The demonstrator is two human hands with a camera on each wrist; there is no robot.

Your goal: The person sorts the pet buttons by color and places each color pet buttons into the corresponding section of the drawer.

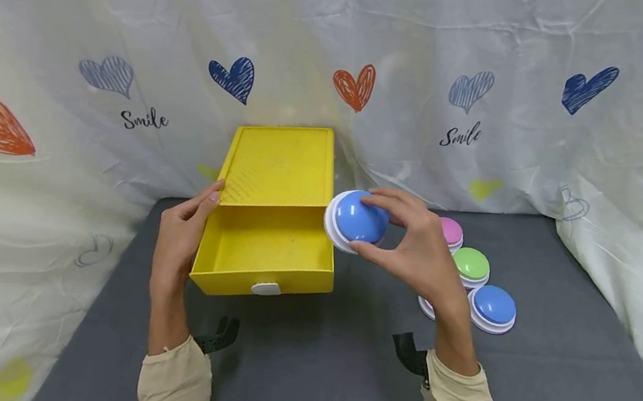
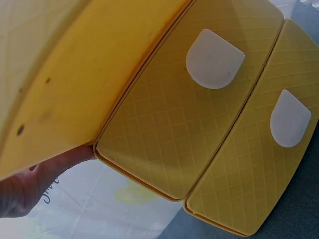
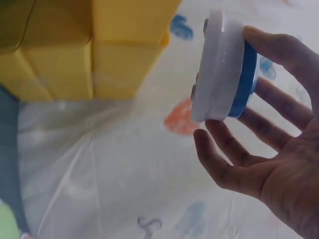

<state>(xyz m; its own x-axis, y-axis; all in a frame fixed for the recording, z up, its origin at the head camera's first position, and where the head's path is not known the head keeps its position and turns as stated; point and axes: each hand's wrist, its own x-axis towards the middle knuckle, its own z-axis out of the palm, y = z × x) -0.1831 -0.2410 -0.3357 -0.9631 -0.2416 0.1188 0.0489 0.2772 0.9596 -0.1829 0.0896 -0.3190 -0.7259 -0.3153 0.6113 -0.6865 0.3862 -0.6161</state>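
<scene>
While the left hand (image 1: 180, 242) rested nearly straight fingers against the left side of the box (image 1: 279, 167), the right hand (image 1: 413, 248) held one blue button (image 1: 361, 218), thumb and fingers clamped on it, just right of the box and raised off the counter (image 1: 319, 392). Farther right of the box lay four buttons: one pink (image 1: 451, 230), one green (image 1: 472, 263), one blue (image 1: 494, 305), one mostly hidden (image 1: 425, 308). Of the box's three drawers (image 2: 149, 134), one was pulled out.
</scene>
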